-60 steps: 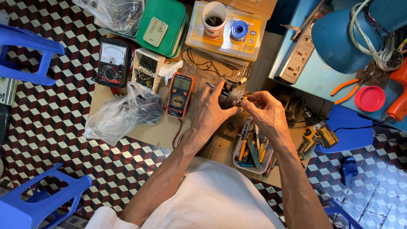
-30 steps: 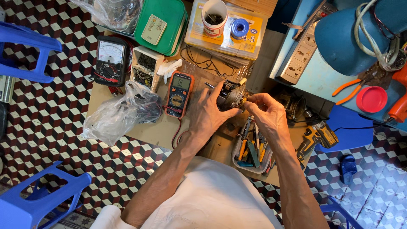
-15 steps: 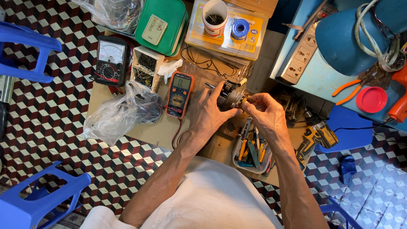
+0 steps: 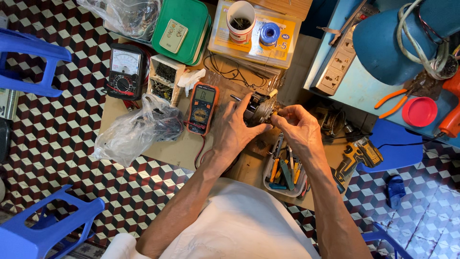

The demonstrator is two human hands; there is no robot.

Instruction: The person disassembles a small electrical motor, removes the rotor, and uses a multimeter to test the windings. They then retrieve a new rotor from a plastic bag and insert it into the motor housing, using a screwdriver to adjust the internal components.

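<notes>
Hands meet over a small metal motor (image 4: 258,111) held just above the cardboard-covered table (image 4: 177,151): the left hand (image 4: 237,130) cups it from the side with fingers curled round its body, while the right hand (image 4: 297,128) pinches at its right end with thumb and fingertips pressed together. Just left of the motor lies an orange digital multimeter (image 4: 203,108), with a crumpled clear plastic bag (image 4: 136,129) beside it, and a tray of screwdrivers (image 4: 285,170) sits below the right hand.
</notes>
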